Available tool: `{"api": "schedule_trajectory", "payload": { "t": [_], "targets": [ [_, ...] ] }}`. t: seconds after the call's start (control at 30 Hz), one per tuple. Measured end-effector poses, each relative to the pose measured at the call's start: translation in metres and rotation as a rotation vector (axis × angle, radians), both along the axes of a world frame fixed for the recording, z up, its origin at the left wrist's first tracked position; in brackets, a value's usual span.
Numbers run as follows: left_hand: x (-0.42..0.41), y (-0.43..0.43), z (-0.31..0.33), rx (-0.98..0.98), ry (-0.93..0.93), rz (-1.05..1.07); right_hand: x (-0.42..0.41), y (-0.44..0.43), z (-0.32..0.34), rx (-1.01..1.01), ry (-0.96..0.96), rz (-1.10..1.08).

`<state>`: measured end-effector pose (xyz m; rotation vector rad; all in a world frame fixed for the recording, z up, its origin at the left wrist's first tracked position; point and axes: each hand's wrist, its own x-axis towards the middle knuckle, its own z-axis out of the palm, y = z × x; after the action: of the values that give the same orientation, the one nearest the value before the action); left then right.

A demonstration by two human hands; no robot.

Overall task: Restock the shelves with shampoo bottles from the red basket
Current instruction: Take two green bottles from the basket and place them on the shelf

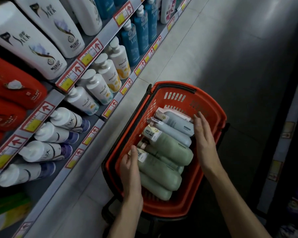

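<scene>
A red basket [206, 107] stands on the floor beside the shelves. Several shampoo bottles lie in it on their sides: green bottles [170, 150] toward me and grey bottles [175, 122] farther away. My left hand [130, 167] reaches over the basket's left rim, fingers relaxed, fingertips at the cap end of a green bottle [155, 167]. My right hand [204, 140] hovers with straight fingers at the right side of the basket, by the bottom ends of the grey bottles. Neither hand holds anything.
Shelves [93, 127] run along the left, with white Pantene bottles [100, 85], white and purple bottles [58, 134], large white bottles [46, 26], red packs [12, 90] and blue bottles [136, 36]. Grey tiled floor [213, 48] stretches ahead. Another dark shelf unit [286, 152] is on the right.
</scene>
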<state>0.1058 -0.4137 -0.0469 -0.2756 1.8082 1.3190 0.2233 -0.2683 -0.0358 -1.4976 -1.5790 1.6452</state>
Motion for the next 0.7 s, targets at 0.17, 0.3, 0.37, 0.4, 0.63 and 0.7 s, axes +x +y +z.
{"api": "schedule_trajectory", "payload": {
  "t": [0.17, 0.3, 0.37, 0.4, 0.63, 0.7],
  "targets": [
    [0.036, 0.004, -0.034, -0.147, -0.057, 0.127, -0.001, 0.008, -0.057, 0.14, -0.365, 0.258],
    [0.049, 0.012, -0.056, -0.263, -0.005, 0.13, -0.01, 0.006, -0.082, 0.197, -0.53, 0.482],
    [0.05, 0.016, -0.064, -0.361, 0.049, 0.121, -0.012, 0.005, -0.091, 0.184, -0.577, 0.55],
    [0.05, 0.02, -0.063, -0.402, 0.086, 0.101, -0.012, 0.006, -0.095, 0.178, -0.603, 0.574],
    [0.044, 0.033, -0.067, -0.616, 0.134, -0.021, -0.008, 0.013, -0.111, 0.177, -0.724, 0.712],
    [0.046, 0.037, -0.067, -0.614, 0.2, -0.06, -0.006, 0.011, -0.116, 0.193, -0.739, 0.736]
  ]
}}
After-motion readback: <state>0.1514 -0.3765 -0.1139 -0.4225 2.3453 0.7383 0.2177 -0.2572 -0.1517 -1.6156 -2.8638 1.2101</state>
